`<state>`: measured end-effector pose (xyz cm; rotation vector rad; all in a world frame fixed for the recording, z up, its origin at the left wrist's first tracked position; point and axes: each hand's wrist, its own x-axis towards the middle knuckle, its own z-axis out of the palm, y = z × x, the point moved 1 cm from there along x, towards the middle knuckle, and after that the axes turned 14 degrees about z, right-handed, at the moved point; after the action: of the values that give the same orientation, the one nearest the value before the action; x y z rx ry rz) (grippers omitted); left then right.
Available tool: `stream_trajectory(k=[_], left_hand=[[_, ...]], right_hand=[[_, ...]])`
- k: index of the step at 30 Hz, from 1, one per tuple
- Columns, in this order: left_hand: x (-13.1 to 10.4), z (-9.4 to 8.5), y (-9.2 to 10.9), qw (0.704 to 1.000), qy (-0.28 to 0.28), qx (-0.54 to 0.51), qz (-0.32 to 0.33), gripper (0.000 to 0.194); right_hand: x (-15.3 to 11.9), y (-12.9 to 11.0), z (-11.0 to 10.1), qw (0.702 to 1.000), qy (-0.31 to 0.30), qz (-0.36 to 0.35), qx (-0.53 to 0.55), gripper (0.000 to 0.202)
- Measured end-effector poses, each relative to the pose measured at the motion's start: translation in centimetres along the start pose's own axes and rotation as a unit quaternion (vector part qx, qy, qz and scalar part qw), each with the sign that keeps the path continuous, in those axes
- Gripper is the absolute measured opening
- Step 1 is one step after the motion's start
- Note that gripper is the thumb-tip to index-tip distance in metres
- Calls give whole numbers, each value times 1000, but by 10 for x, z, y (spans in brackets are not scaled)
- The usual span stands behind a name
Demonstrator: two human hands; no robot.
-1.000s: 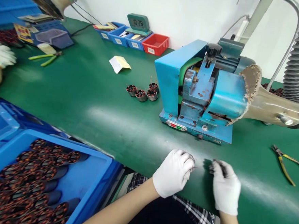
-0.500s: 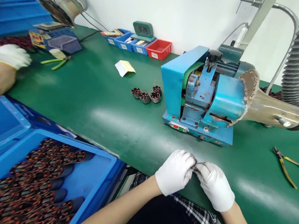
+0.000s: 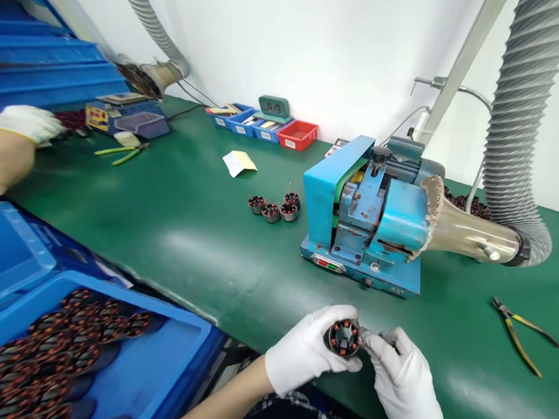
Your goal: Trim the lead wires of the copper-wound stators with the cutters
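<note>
My left hand (image 3: pixel 313 346), in a white glove, is wrapped round a wound motor stator (image 3: pixel 344 338). The stator's open end, with copper coils round a hollow centre, faces up towards me. At its right side my right hand (image 3: pixel 404 378), also gloved, has thumb and fingers pinched together; whatever lies between them is too small to make out. Both hands are above the front edge of the green bench (image 3: pixel 200 242). Beyond them, several similar stators (image 3: pixel 271 213) stand grouped to the left of a blue belt machine (image 3: pixel 369 222).
A blue bin (image 3: pixel 154 360) with many stators is at lower left. Pliers (image 3: pixel 515 328) lie at right, green-handled cutters (image 3: pixel 125 152) at left. Small bins (image 3: pixel 298 136) and a clock (image 3: pixel 274 107) line the wall. Another person's gloved hand (image 3: pixel 27 123) is at far left.
The stator in my left hand has turned so its coil end shows; before, the fingers hid it. My hands have moved slightly apart, and the camera view has shifted.
</note>
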<state>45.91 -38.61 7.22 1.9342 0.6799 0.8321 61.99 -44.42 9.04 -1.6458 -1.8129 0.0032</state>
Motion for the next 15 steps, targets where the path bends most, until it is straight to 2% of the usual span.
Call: stream_trajectory(k=[2, 7, 9, 12, 14, 15], left_hand=[[1, -2, 12, 999, 17, -34, -12, 42], [-4, -12, 26, 997, -3, -35, 68, 10], [-8, -15, 27, 995, -3, 19, 96, 17], [-10, -19, 31, 987, -23, 90, 134, 46], [-7, -23, 36, 987, -72, 43, 140, 45], [-5, -24, 39, 986, -93, 7, 135, 41]], right_hand=[[8, -6, -10, 999, -10, 19, 37, 33], [13, -7, -13, 982, -45, 122, 140, 25], [13, -7, -11, 962, -76, 187, 182, 24], [12, -10, -9, 903, -152, 307, 261, 27], [10, -12, -8, 872, -184, 348, 292, 27], [9, -13, -7, 872, -179, 352, 288, 25]])
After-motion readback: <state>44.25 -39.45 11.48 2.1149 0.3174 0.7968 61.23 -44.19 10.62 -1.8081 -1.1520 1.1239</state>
